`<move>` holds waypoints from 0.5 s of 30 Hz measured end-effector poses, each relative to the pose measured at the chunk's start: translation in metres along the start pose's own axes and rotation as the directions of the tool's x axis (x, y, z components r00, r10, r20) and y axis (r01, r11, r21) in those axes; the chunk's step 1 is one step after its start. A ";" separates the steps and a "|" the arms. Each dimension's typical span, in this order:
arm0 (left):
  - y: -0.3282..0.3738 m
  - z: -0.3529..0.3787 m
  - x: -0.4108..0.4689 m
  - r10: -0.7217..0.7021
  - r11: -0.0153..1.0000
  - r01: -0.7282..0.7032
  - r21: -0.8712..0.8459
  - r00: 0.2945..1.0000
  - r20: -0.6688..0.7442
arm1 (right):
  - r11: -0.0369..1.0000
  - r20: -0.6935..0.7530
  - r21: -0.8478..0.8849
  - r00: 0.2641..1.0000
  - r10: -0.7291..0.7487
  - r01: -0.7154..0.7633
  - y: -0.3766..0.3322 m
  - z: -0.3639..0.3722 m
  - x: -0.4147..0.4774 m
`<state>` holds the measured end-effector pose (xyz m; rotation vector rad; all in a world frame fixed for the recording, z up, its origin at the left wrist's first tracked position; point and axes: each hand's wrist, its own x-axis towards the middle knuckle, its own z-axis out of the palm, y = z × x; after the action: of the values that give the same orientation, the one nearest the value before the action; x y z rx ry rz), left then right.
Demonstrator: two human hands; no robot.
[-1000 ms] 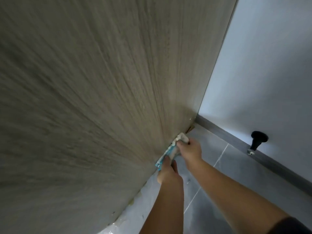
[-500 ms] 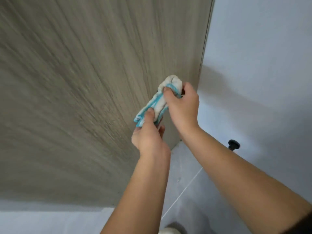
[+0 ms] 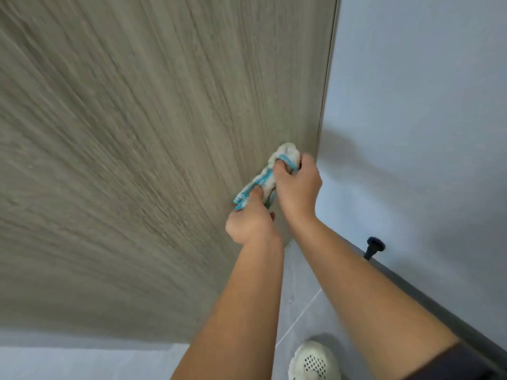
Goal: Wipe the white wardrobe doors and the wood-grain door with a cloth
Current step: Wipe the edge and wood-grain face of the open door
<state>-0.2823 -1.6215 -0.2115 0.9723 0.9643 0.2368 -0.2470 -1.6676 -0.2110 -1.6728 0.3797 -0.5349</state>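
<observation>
Cloth (image 3: 270,176): bunched, pressed against the wood-grain door (image 3: 137,133) near its right edge; gripped by left hand (image 3: 251,223) and right hand (image 3: 297,187), fingers curled round it. Step judged: door wiping. Next stroke: steady pressure required.

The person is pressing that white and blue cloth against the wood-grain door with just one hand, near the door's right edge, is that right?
Not quite: the head view shows both hands on the cloth, the left hand gripping its lower end and the right hand its upper end, against the wood-grain door near its right edge.
</observation>
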 end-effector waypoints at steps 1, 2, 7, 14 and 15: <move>-0.014 0.001 0.010 -0.033 0.999 0.033 0.022 0.999 -0.022 | 0.997 0.009 -0.029 0.998 0.068 -0.067 0.019 0.000 0.001; -0.031 0.004 0.023 -0.061 0.997 0.063 0.044 0.997 -0.051 | 0.990 0.009 -0.075 0.992 0.122 -0.121 0.040 0.000 0.005; -0.106 0.009 0.077 -0.146 0.970 0.171 0.170 0.977 -0.153 | 0.883 0.026 -0.315 0.927 0.374 -0.347 0.123 0.001 0.022; -0.196 0.033 0.142 -0.276 0.907 0.345 0.243 0.921 -0.275 | 0.749 0.011 -0.443 0.832 0.554 -0.493 0.219 0.006 0.050; -0.201 0.036 0.148 -0.313 0.899 0.381 0.214 0.904 -0.292 | 0.735 0.009 -0.461 0.825 0.565 -0.498 0.228 0.007 0.054</move>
<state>-0.2149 -1.6750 -0.4486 1.0069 1.4141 -0.0812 -0.1866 -1.7296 -0.4295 -1.9076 0.8930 0.1297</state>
